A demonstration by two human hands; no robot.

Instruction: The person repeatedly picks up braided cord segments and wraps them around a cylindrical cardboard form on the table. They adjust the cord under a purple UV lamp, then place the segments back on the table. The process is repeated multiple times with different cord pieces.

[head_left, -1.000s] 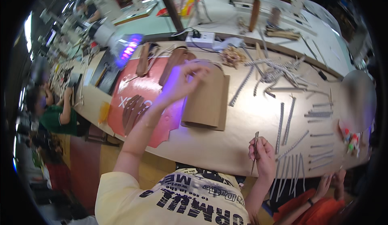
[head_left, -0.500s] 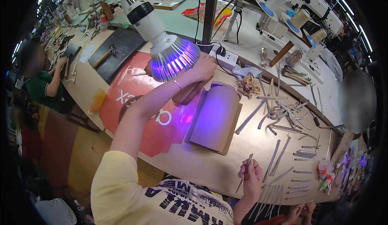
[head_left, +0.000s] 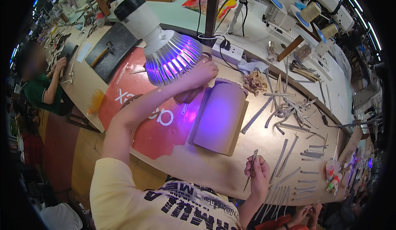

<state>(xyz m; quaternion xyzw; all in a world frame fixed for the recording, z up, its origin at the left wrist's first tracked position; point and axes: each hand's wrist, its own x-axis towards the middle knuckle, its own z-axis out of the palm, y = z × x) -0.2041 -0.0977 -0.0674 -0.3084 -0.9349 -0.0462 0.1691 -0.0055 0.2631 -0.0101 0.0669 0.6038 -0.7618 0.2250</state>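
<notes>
My left arm stretches across the table, and my left hand (head_left: pixel 205 71) is bent behind the lamp head, its fingers curled and partly hidden. What it grips I cannot make out; a brown leather-like piece (head_left: pixel 187 96) lies just under it. In my right hand (head_left: pixel 259 171), near the front edge, a slim pointed tool (head_left: pixel 247 185) is pinched, its thin end downward. Between the hands stands a curved brown block (head_left: pixel 220 116), lit purple. The metal-finned lamp (head_left: pixel 175 58) hangs over my left forearm.
Braided grey cords (head_left: pixel 295 110) and short cut strips (head_left: pixel 309 173) lie at the right. A red sheet (head_left: pixel 154 141) covers the table's left part. Behind are a power strip (head_left: pixel 229 51) and thread spools (head_left: pixel 310 12). A co-worker (head_left: pixel 41 89) sits left; another person's hands (head_left: pixel 309 211) show lower right.
My left hand has drawn slightly left and down, and covers more of the brown piece. The lamp appears a little lower and farther left. My right hand still holds the slim tool, slightly higher.
</notes>
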